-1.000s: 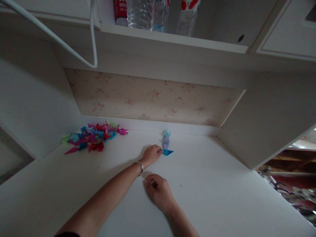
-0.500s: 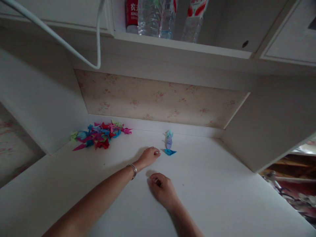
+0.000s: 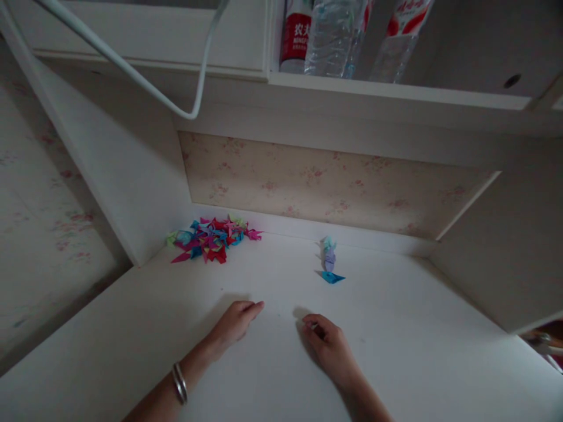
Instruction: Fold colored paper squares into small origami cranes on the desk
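Note:
My left hand [image 3: 240, 321], with silver bangles on the wrist, hovers just over the white tabletop [image 3: 272, 375]. Its fingers are pressed together and I see nothing in them. To its right, my right hand [image 3: 328, 343] rests low at the table with fingers curled in; no object shows between them. Farther back stands a short row of folded paper pieces: a blue one [image 3: 332, 277] in front, a purple one [image 3: 329, 259] behind it and a mint one [image 3: 328, 242] at the rear. A pile of colourful folded paper pieces [image 3: 215, 240] lies at the back left, beyond my left hand.
Above the table is a shelf [image 3: 396, 97] holding plastic bottles [image 3: 332, 38]. A white cable [image 3: 145, 91] hangs at the upper left. White side panels [image 3: 127, 158] and a floral back wall [image 3: 308, 173] enclose the table.
My left hand has drawn back from beside the blue folded paper toward the front left. My right hand keeps its curled pose. The view has swung left, so everything appears farther right.

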`<state>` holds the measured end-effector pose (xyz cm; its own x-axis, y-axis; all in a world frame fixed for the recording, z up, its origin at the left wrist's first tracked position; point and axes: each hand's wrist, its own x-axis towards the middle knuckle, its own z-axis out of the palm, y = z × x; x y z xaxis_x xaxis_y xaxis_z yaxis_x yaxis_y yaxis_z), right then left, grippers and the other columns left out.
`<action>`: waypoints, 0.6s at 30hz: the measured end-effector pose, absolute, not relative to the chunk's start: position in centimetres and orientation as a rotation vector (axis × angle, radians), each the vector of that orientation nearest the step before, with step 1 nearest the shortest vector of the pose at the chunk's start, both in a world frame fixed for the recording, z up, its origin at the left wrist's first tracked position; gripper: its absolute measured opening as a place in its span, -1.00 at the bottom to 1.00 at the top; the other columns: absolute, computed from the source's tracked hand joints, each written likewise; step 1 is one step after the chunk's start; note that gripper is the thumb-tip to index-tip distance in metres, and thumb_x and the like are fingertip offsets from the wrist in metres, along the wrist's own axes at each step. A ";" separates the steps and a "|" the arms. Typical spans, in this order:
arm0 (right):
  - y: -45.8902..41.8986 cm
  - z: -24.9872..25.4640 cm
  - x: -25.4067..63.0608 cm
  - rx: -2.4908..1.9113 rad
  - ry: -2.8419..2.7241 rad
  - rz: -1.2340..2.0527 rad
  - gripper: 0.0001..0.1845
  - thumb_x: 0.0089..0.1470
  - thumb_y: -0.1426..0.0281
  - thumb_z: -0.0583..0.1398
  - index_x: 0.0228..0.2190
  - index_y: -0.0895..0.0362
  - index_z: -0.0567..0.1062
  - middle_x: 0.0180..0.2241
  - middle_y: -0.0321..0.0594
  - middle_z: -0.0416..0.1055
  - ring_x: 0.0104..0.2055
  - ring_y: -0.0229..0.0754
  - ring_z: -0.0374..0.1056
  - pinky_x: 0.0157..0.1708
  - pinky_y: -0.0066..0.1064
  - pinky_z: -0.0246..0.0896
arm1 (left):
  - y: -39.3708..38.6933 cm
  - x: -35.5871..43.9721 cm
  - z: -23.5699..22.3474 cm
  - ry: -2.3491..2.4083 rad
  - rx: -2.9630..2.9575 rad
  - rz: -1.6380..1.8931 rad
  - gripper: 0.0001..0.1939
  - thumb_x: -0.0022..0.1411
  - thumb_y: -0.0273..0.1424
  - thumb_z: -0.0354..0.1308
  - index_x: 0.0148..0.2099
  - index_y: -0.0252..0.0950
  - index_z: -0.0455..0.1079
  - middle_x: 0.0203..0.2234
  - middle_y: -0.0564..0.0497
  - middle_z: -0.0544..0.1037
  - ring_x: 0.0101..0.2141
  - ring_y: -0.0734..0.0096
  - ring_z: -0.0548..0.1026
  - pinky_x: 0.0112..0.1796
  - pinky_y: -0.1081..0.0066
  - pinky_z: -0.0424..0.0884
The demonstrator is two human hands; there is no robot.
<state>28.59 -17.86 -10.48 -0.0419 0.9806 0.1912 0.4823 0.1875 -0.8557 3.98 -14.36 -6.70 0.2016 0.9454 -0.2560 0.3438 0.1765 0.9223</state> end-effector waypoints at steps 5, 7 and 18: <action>-17.6 -10.4 28.2 -1.451 -1.493 0.940 -0.67 0.00 0.14 0.20 -0.31 0.14 0.52 -0.52 -0.25 0.40 -0.56 -0.27 0.20 -0.60 -0.47 0.05 | -14.2 4.0 -7.2 1.327 1.327 0.716 -0.50 0.05 0.03 0.04 -0.60 -0.22 -0.02 -0.75 0.24 -0.05 -0.71 0.61 -0.03 -0.63 0.46 -0.14; -16.8 -9.6 28.2 -1.427 -1.420 1.136 -0.69 -0.04 0.16 0.22 -0.34 0.14 0.50 -0.55 -0.29 0.37 -0.60 -0.31 0.17 -0.64 -0.49 0.00 | -14.1 3.8 -7.2 1.290 1.311 0.714 -0.51 0.06 0.01 0.05 -0.60 -0.22 -0.03 -0.75 0.24 -0.06 -0.71 0.61 -0.04 -0.64 0.46 -0.14; -4.7 -5.3 22.3 -1.518 -1.763 1.136 -0.75 0.04 0.39 0.06 -0.25 0.18 0.46 -0.40 -0.20 0.49 -0.53 -0.29 0.36 -0.55 -0.48 0.22 | -13.2 3.4 -8.0 1.242 1.206 0.732 -0.57 0.09 -0.07 0.04 -0.59 -0.23 0.01 -0.77 0.25 -0.04 -0.71 0.62 -0.06 -0.64 0.46 -0.17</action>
<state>22.29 -4.68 -5.33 -0.2147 0.9695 -0.1186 0.5085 0.0073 -0.8610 3.41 -13.23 -7.95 0.2327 0.9239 -0.3038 0.1817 0.2656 0.9468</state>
